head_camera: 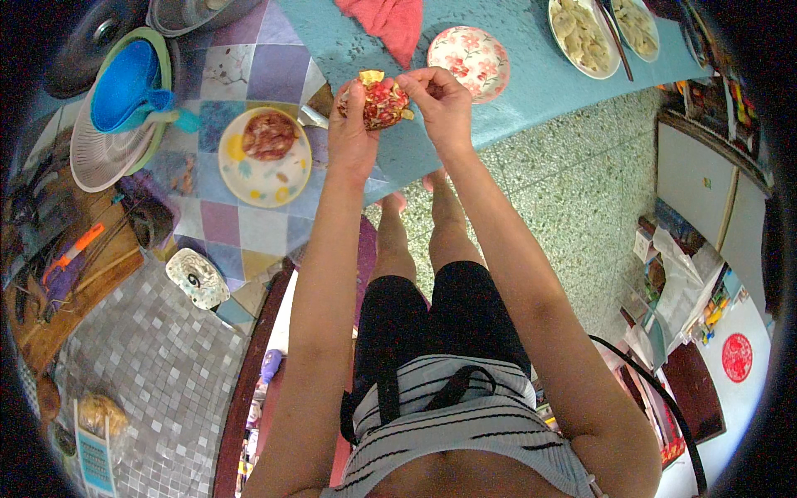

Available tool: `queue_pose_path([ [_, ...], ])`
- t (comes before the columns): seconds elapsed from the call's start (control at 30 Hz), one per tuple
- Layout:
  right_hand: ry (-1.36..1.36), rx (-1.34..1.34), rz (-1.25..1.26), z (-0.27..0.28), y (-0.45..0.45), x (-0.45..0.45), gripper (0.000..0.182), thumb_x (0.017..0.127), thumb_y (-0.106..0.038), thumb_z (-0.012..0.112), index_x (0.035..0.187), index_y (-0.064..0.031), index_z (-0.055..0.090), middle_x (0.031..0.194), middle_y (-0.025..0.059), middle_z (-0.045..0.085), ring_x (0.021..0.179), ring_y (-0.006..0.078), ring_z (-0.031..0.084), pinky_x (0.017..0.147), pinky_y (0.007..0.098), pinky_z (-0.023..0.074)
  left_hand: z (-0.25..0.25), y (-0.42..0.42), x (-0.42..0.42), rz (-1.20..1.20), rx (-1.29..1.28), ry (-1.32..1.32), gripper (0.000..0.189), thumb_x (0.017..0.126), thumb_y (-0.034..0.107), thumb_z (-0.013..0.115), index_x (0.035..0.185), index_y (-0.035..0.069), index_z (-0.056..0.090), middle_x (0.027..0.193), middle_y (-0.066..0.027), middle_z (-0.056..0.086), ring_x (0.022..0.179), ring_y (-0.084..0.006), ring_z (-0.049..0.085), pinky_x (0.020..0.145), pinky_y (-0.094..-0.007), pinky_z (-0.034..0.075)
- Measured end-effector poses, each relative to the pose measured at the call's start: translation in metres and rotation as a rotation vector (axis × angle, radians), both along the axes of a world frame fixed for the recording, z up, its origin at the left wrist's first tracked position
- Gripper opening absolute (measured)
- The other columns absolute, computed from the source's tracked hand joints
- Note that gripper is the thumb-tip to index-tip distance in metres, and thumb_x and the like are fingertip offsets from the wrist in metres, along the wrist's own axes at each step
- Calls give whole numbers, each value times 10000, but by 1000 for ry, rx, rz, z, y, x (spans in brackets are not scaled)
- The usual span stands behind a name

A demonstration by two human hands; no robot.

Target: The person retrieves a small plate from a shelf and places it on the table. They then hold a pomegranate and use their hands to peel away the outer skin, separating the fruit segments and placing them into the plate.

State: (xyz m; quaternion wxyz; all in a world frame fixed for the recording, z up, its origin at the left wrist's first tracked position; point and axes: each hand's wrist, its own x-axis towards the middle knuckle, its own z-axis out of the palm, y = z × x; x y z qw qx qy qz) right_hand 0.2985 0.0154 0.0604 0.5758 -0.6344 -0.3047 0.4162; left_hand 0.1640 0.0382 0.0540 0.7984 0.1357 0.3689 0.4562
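Note:
My left hand [353,127] holds a broken-open pomegranate piece [385,107] by its left side, the thumb on top. Red seeds are exposed, and bits of yellowish rind stand at its rim. At its right edge, the thumb and forefinger of my right hand [445,103] pinch together against the fruit; the other fingers curl under. Just beyond that hand is a floral bowl [479,46]; whether the red spots inside are seeds or print is unclear. Left of my hands, a pale plate [268,187] carries a reddish-brown piece [269,136], apparently pomegranate rind.
A pink-red cloth [392,22] lies on the blue-green tablecloth [386,152]. Two dishes of dumplings [579,34] and chopsticks [613,37] sit far right. At left are a blue plastic vessel [121,87], a pale colander [93,149] and an orange-handled tool [75,249].

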Motion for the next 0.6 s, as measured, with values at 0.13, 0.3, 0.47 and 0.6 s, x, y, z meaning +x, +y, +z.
queue_pose_path([
  [0.13,-46,-42,-10,-7,1,0,144,829,-137,685,876,-1,674,730,-14,619,628,43,512,581,194,444,0,1,0,-10,-29,-37,337,919,350,546,1112,78,497,1040,-68,603,936,-185,614,803,-343,529],
  [0.3,72,-126,140,-7,-3,6,213,865,-190,643,966,-6,679,791,-6,638,671,48,532,621,197,451,0,4,-6,-39,-40,-34,370,924,378,526,1127,71,484,1081,-73,584,988,-192,594,857,-346,506],
  [0.47,233,-205,298,-2,-3,15,223,877,-192,624,999,-13,677,846,2,650,709,55,542,660,204,460,1,11,-11,-65,-75,69,389,930,375,516,1158,62,474,1095,-73,565,994,-175,584,853,-335,507],
  [0.6,207,-242,367,3,-1,20,236,876,-183,618,1027,-8,665,882,23,660,754,71,564,700,220,475,2,14,-9,-88,-57,115,387,932,353,522,1169,50,477,1086,-70,566,986,-167,583,845,-327,510],
])
